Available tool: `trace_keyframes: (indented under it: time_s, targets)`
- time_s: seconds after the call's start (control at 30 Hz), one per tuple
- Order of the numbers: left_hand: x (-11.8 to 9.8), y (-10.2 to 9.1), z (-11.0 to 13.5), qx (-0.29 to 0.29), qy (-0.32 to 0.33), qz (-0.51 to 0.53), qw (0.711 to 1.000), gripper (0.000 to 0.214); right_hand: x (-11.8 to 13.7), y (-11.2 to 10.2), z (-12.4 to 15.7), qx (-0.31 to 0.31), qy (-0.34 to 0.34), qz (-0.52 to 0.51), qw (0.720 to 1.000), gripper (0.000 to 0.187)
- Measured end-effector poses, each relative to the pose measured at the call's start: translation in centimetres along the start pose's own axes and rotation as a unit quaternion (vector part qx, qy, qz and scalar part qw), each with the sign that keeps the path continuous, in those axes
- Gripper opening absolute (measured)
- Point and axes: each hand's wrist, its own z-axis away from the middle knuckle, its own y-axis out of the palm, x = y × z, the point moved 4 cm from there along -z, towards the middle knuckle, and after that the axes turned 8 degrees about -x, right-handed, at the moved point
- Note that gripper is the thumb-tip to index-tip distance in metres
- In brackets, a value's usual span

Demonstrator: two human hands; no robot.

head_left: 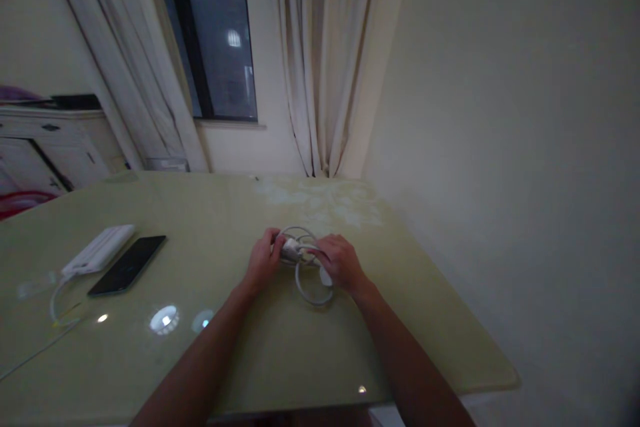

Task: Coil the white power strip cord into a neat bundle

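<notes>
A white cable (314, 302) lies in loose loops between my two hands, over the middle of the table. My left hand (264, 259) is closed around a small white block (290, 249) at one end of the bundle; its exact kind is unclear. On the other side, my right hand (340, 259) pinches the cable with thumb and fingers. A rounded white piece (326, 276) shows just under the right hand, partly hidden by it. One loop hangs toward me, below both hands.
To the left, a white power bank (100, 250) with a cable plugged in lies beside a dark phone (128, 265). The glossy greenish table (210, 207) meets a wall (500, 147) on the right. Curtains (323, 60) and a window stand behind, a white cabinet (65, 147) far left.
</notes>
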Motion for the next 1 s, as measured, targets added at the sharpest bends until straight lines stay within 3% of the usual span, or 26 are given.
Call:
trace_keyframes:
  time_s: [0.07, 0.13, 0.27, 0.4, 0.53, 0.7, 0.8, 0.9, 1.0]
  targets:
    - [0.5, -0.1, -0.3, -0.023, -0.010, 0.016, 1.000, 0.030, -0.6, -0.2, 0.1, -0.043, 0.023, -0.050, 0.998, 0.043]
    - [1.5, -0.6, -0.8, -0.074, -0.036, 0.006, 0.997, 0.030, -2.0, -1.1, 0.2, -0.149, 0.106, -0.121, 0.976, 0.046]
    - [3.8, -1.2, -1.5, -0.123, -0.092, -0.007, 0.988, 0.026, -5.0, -2.1, 0.6, -0.336, 0.293, -0.273, 0.852, 0.047]
    - [4.3, -1.1, -1.4, -0.108, -0.118, 0.016, 0.987, 0.022, -7.2, -2.0, 0.9, -0.400, 0.371, -0.383, 0.746, 0.044]
    - [4.0, -1.1, -1.4, -0.117, -0.178, 0.136, 0.967, 0.023, -8.7, -2.4, 1.4, -0.417, 0.386, -0.438, 0.696, 0.041]
    - [4.5, -1.8, -1.7, -0.198, -0.226, 0.232, 0.925, 0.033, -9.1, -2.6, 1.4, -0.412, 0.382, -0.495, 0.662, 0.041]
    - [5.2, -2.1, -1.7, -0.216, -0.253, 0.239, 0.912, 0.035, -8.8, -2.3, 1.2, -0.394, 0.401, -0.512, 0.650, 0.042]
    - [5.1, -2.3, -1.6, -0.213, -0.252, 0.219, 0.918, 0.032, -8.3, -1.5, 1.1, -0.363, 0.440, -0.509, 0.645, 0.042]
    - [4.4, -1.9, -1.4, -0.196, -0.231, 0.193, 0.933, 0.024, -7.4, -0.7, 1.0, -0.300, 0.471, -0.504, 0.659, 0.046]
